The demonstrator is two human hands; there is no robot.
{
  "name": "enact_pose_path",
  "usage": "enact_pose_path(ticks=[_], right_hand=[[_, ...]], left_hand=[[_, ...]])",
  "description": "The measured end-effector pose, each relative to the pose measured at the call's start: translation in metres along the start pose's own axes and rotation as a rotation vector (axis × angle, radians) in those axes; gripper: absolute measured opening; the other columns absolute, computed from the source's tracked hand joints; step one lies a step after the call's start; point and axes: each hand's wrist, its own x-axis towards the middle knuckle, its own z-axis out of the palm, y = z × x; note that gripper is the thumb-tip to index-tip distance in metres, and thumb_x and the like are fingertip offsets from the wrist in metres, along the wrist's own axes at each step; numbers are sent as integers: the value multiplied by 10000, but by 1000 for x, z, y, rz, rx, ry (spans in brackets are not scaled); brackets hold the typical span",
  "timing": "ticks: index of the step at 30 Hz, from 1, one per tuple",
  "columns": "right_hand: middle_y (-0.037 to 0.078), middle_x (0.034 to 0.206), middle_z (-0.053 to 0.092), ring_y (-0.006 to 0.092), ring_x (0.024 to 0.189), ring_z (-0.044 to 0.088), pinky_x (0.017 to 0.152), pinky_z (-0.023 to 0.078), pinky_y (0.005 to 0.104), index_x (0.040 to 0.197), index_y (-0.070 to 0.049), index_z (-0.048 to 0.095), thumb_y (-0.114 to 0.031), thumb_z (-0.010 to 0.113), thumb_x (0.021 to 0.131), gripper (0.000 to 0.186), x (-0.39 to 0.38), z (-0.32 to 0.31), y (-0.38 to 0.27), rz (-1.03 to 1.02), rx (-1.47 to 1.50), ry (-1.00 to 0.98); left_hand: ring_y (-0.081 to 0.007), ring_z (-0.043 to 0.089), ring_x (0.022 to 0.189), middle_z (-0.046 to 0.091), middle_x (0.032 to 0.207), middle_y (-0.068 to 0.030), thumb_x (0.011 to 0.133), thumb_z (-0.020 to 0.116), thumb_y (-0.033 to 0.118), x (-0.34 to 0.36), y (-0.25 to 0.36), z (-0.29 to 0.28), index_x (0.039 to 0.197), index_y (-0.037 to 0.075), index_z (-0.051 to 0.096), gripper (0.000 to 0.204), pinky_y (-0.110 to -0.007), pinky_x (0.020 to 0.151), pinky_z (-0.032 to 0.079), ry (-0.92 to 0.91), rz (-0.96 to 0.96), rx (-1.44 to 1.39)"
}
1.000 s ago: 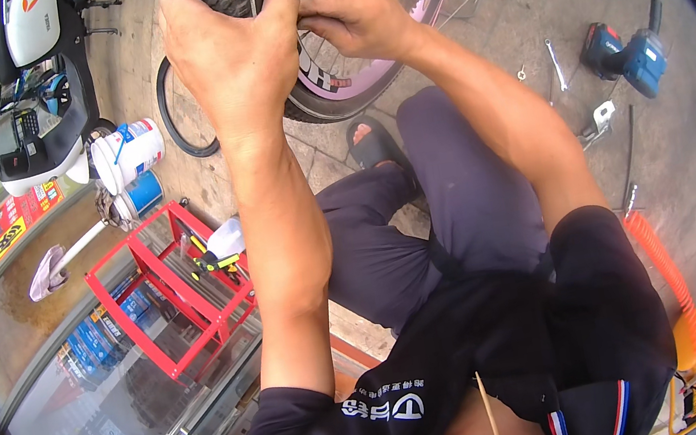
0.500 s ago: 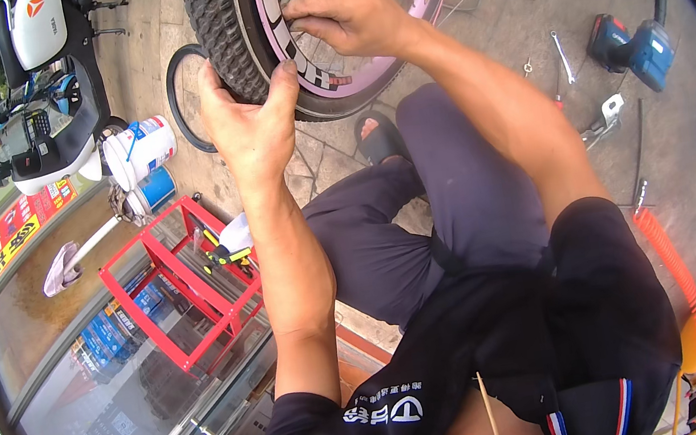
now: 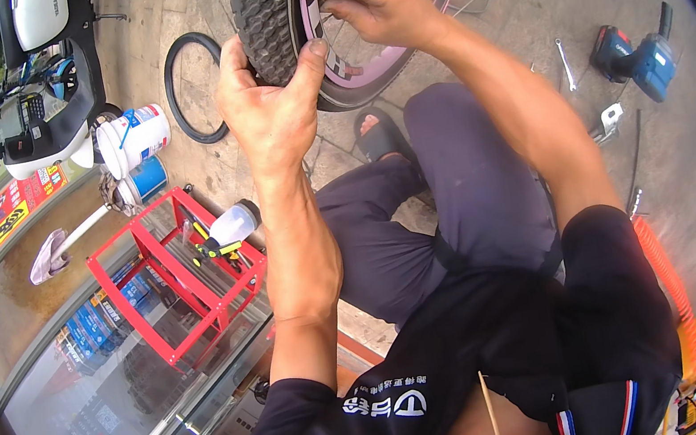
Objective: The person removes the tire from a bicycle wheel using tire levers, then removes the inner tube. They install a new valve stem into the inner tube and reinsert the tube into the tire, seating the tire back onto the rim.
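A bicycle wheel with a knobby black tyre [image 3: 265, 23] and a pink rim [image 3: 389, 60] stands upright at the top of the head view. My left hand [image 3: 270, 107] is wrapped round the tyre, thumb on the sidewall by the rim, fingers over the far side of the tread. On the rim's inner side, my right hand [image 3: 384, 7] is closed in a pinch. Whatever lies between those fingertips is too small to make out. A thin black ring, like a loose tyre or tube [image 3: 174, 90], lies on the paving to the left.
A red metal rack [image 3: 159, 264] with a clear bottle [image 3: 234, 225] stands at left, beside a white bucket [image 3: 140, 140] and a parked scooter [image 3: 62, 125]. At right lie a blue cordless power tool [image 3: 648, 57], a wrench [image 3: 567, 66] and an orange coiled hose [image 3: 663, 265].
The wheel and both my hands sit further right in the picture as the view shifted a little. My left hand keeps its grip on the tyre; my right hand stays pinched at the rim.
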Motion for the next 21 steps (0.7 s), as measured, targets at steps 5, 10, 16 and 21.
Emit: enact_pose_path(ticks=[5,10,16,21], right_hand=[[123,814,683,292,709,672,623,522,340,1004,-40,688,-3,718,790,220,-8,2,-6,-15,-28,35],[136,846,687,280,734,681,648,529,333,1016,-28,683,-7,716,805,215,-9,0,-6,77,26,13],[130,898,691,281,776,680,669,534,330,1007,-25,678,17,708,798,216,-5,5,-10,3,-133,44],[108,890,689,285,777,675,683,535,327,966,-28,667,42,694,788,193,3,-2,-15,-72,-200,20]], left_hand=[[-135,658,884,674,1027,-108,756,769,-4,1,-11,0,1227,-85,511,543,-267,796,538,53,68,7],[-142,659,922,674,1048,-124,761,751,12,-1,-12,-3,1262,-89,484,576,-274,810,534,1,25,-64],[-156,692,882,720,1001,-129,711,789,109,-8,-34,-15,1190,-52,546,561,-309,802,541,-16,11,247],[-163,713,793,739,874,-121,696,786,116,-8,-31,-10,1011,-26,631,379,-317,749,549,87,9,208]])
